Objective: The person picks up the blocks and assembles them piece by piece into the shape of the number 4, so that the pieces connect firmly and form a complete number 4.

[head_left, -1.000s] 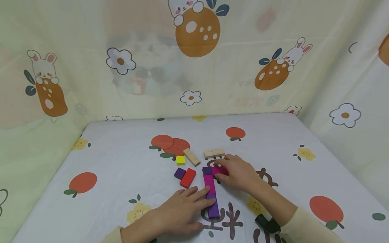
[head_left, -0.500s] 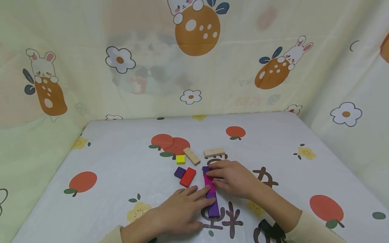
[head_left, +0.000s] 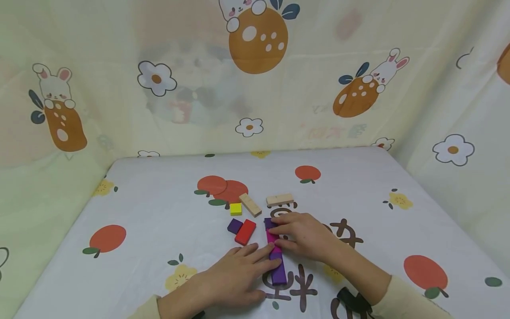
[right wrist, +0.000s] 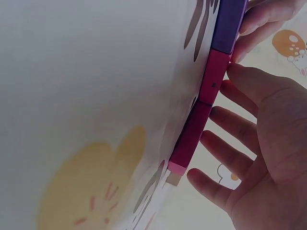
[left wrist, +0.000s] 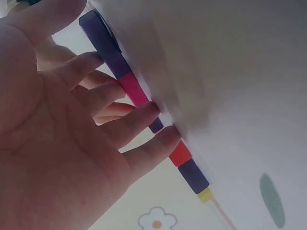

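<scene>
A line of blocks runs away from me in the head view: a purple block (head_left: 280, 274) nearest, a pink block (head_left: 272, 237), then a dark purple block (head_left: 268, 223) at the far end. My left hand (head_left: 235, 277) lies flat from the left, its fingertips touching the purple and pink blocks. From the right, my right hand (head_left: 307, 235) rests its extended fingers over the pink and dark purple blocks. It hides a second pink block (right wrist: 191, 136) in the head view; the right wrist view shows that one beneath its fingers, beside the first.
Left of the line lie a red block (head_left: 245, 232), a small dark purple block (head_left: 235, 226) and a yellow block (head_left: 236, 209). Two plain wooden blocks, one slanted (head_left: 250, 205) and one crosswise (head_left: 280, 200), lie farther back. A patterned cloth (head_left: 159, 248) covers the table.
My right hand has shifted left from the second pink block, and its fingers now reach over the line of blocks. The left hand has stayed in place.
</scene>
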`<state>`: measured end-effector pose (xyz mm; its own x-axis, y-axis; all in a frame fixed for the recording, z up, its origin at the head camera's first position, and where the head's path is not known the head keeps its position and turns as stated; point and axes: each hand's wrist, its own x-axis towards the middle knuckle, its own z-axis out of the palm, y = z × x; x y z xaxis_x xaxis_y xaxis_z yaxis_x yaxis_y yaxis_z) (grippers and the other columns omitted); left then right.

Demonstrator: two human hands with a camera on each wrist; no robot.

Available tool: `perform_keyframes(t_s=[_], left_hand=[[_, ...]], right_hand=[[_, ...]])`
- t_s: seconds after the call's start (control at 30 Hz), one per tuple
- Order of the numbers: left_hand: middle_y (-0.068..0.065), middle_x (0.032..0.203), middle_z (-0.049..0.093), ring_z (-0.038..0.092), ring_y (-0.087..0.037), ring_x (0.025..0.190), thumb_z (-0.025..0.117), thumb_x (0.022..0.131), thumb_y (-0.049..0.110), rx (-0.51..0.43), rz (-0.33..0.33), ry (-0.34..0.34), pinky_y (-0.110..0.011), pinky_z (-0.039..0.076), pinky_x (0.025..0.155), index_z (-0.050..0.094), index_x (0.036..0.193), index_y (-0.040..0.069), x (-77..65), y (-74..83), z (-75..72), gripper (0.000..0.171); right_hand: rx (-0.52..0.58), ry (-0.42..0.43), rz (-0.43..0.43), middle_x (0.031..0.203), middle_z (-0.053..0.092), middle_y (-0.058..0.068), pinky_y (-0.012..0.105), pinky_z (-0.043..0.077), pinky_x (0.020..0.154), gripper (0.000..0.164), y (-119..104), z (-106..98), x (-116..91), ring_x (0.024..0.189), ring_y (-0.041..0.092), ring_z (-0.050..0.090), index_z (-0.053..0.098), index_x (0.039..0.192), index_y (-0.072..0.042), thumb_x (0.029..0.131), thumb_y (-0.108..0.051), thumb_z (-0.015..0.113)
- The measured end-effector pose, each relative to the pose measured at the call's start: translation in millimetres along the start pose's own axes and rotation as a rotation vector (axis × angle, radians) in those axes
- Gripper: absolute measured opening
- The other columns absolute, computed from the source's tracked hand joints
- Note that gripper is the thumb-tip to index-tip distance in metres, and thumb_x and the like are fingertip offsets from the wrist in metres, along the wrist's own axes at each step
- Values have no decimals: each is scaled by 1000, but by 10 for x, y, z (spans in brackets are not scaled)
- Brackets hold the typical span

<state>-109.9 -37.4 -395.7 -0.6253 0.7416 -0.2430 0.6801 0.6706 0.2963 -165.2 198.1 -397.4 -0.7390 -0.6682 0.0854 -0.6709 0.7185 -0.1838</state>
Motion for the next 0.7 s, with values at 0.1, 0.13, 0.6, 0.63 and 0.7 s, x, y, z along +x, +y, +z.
perform_keyframes(t_s=[0.1, 0.13, 0.6, 0.63, 0.7], left_hand=[[8, 170, 30, 36, -32, 154, 69, 94, 48, 2, 1, 3, -60, 40, 117, 41, 157, 40, -2, -3, -2, 69], [8, 170, 30, 36, -31, 154, 69, 95, 48, 5, 3, 5, -60, 40, 117, 41, 157, 40, -3, -4, 0, 69], [9, 169, 31, 38, -29, 153, 69, 94, 48, 31, -3, 17, -59, 41, 116, 42, 156, 41, 13, 2, 13, 68], [10, 169, 31, 38, -29, 153, 69, 94, 48, 30, -2, 21, -59, 41, 116, 43, 156, 41, 13, 0, 15, 68], [10, 169, 32, 39, -28, 152, 68, 95, 47, 29, 3, 34, -58, 42, 115, 44, 156, 40, 18, -13, 16, 66]], right_hand=[[-12, 4, -3, 138, 69, 8, 53, 51, 107, 34, -16, -14, 5, 132, 29, 62, 76, 126, -18, 95, -32, 74], [-20, 6, -6, 138, 69, 8, 54, 51, 107, 33, -20, -17, 6, 132, 30, 62, 77, 126, -18, 95, -31, 74], [-85, 8, -22, 136, 70, 8, 52, 52, 107, 33, -51, -22, -8, 129, 33, 63, 77, 125, -17, 95, -30, 74], [-85, 9, -24, 136, 70, 8, 52, 51, 107, 33, -51, -21, -7, 129, 33, 63, 77, 125, -17, 96, -30, 74], [-88, 9, -29, 136, 70, 8, 51, 51, 107, 33, -47, -16, -4, 129, 32, 63, 77, 126, -17, 96, -31, 73]])
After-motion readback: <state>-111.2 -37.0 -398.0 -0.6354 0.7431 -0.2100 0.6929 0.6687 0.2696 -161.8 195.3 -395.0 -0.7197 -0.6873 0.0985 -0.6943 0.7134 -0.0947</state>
